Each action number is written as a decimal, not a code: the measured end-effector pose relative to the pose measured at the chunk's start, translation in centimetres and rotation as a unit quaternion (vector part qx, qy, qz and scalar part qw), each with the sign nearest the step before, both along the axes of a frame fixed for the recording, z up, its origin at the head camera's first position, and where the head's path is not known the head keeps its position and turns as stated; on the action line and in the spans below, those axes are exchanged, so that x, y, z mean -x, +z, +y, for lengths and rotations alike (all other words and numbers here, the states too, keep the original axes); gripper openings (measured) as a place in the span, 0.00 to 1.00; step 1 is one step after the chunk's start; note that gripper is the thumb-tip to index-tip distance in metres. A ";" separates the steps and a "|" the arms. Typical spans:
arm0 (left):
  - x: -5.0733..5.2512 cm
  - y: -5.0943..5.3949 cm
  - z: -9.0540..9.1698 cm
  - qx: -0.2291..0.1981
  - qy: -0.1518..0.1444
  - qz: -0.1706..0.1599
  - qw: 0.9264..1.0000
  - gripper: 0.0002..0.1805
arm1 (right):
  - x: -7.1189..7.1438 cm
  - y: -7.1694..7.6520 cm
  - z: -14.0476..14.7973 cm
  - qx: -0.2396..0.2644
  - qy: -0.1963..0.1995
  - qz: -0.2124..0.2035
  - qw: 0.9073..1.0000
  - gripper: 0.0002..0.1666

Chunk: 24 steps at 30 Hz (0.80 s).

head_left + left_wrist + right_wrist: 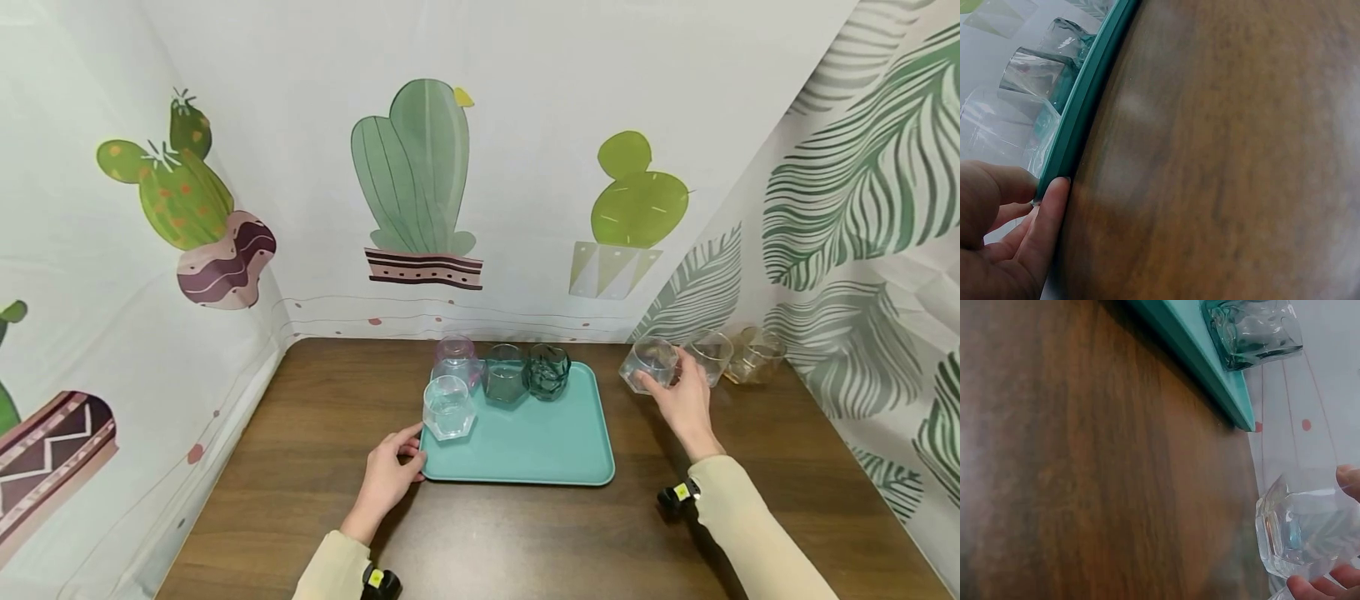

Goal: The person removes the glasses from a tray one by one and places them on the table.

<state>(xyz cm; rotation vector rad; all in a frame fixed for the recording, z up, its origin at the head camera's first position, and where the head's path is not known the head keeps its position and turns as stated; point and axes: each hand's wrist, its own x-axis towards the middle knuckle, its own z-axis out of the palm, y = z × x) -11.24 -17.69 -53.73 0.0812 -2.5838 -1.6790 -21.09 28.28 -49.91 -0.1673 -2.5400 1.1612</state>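
Thumb and fingers of my right hand (686,408) grip a clear faceted glass (649,365) at the back right; the right wrist view shows the same glass (1310,531) between thumb and fingertips. My left hand (390,467) pinches the left front edge of a teal tray (532,442), and in the left wrist view thumb and fingers (1054,200) hold its rim (1075,115). On the tray stand a clear glass (448,408), a pinkish glass (457,362), a grey glass (505,375) and a dark green-grey glass (547,372).
Just right of the gripped glass stand another clear glass (711,357) and an amber glass (754,357). A wall cloth printed with cacti (525,167) rises behind the brown wooden table (525,533).
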 end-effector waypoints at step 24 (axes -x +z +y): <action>0.1 0.0 0.0 0.008 0.002 0.002 1.000 0.25 | 1.6 -1.2 -0.3 0.008 -0.050 0.021 0.999 0.44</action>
